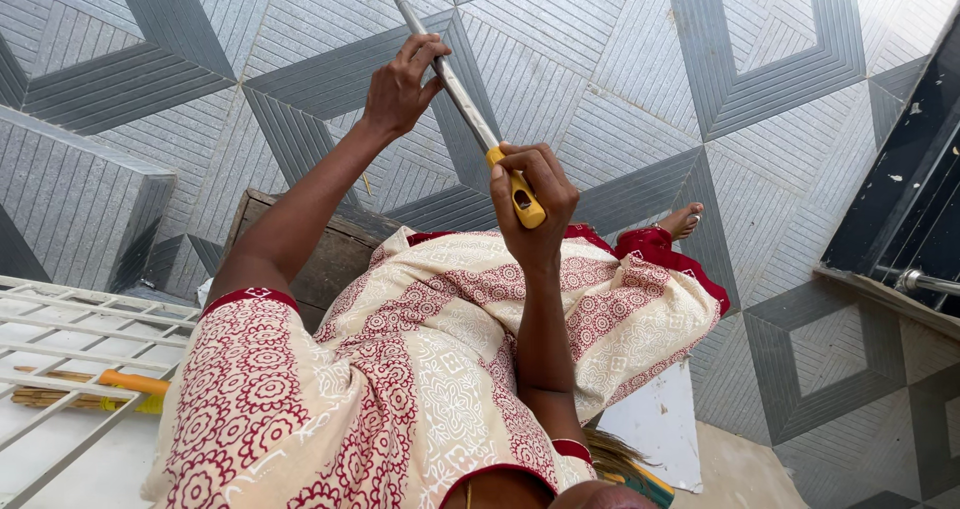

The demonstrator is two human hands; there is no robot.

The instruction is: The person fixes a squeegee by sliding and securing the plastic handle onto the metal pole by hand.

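Observation:
A long silver pole (455,87) with a yellow grip end (524,202) slants up and away toward the top of the frame. My right hand (533,206) is closed around the yellow grip. My left hand (400,87) holds the metal shaft higher up, fingers wrapped over it. Both arms reach forward from cream and red patterned sleeves. My patterned dress (450,369) fills the lower middle, and one bare foot (683,220) shows on the grey tiled floor (620,89).
A dark wooden stool or board (330,254) sits under me. A white metal grille (80,339) lies at the left with an orange-handled broom (130,384) behind it. A raised tiled step (70,199) is at far left, a dark door frame (905,199) at right.

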